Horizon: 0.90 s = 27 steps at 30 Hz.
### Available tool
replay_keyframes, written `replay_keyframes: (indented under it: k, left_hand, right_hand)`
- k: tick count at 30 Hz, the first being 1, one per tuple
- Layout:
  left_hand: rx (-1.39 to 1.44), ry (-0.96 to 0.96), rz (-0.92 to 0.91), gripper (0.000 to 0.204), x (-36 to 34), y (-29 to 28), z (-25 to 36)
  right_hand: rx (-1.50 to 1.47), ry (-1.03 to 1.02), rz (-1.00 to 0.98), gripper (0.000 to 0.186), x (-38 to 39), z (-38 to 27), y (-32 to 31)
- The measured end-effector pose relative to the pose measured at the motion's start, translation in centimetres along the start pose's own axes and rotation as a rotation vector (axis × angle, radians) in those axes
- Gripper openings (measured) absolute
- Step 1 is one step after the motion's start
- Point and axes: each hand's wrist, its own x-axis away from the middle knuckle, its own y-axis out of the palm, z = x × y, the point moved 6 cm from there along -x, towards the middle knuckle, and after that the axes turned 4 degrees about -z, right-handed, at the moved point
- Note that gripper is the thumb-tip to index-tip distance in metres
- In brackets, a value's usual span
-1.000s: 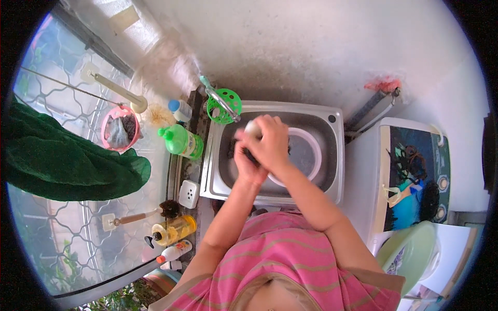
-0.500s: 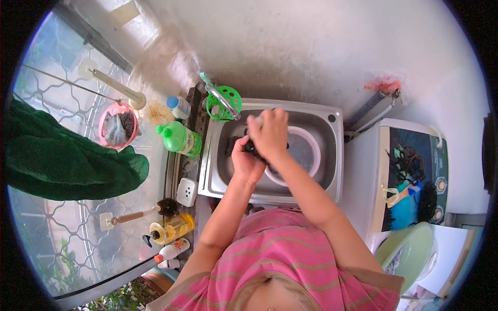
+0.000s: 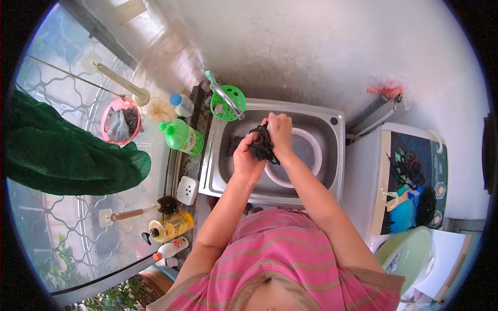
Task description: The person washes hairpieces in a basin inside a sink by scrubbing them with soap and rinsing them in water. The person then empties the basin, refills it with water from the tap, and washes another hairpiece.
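Note:
Both hands are raised over a stainless steel sink. My left hand is closed around a black, stringy bundle, its thumb pointing up along it. My right hand, a little higher and to the right, has curled fingers gripping the same bundle; anything else inside that hand is too small to make out. In the basin under them lie a pale round tub and a dark scrubby mass, partly hidden. The curved tap reaches over the sink's back left corner beside a green perforated basket.
Bottles and a white soap dish line the left ledge. A dark green cloth hangs before the grille, near a pink basket. A washing machine with black items on top stands right, a green basin below it.
My right hand has lifted off the top of my left hand and shifted right, exposing more of the black bundle. A pale object seen in it earlier is now mostly hidden.

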Motion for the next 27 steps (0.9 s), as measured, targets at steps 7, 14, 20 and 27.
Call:
replay_keyframes:
  k: [7, 14, 20, 27]
  left_hand:
    - [0.111, -0.091, -0.189, 0.035, -1.1, -1.0, 1.3]
    - [-0.033, -0.039, -0.037, 0.028, -0.4, -2.9, -1.6]
    - [-0.474, 0.22, -0.338, 0.041, 0.9, -0.3, 0.9]
    - [-0.031, -0.049, 0.046, 0.028, -0.6, -4.7, -2.0]
  right_hand:
    - [-0.033, -0.47, 0.246, 0.022, 8.0, -11.5, -2.0]
    - [-0.138, 0.262, 0.188, 0.024, 1.1, -1.1, -1.5]
    - [0.099, -0.709, 0.25, 0.01, 9.0, -15.2, -3.8]
    - [-0.136, 0.214, 0.35, 0.023, 1.0, -1.5, -2.3]
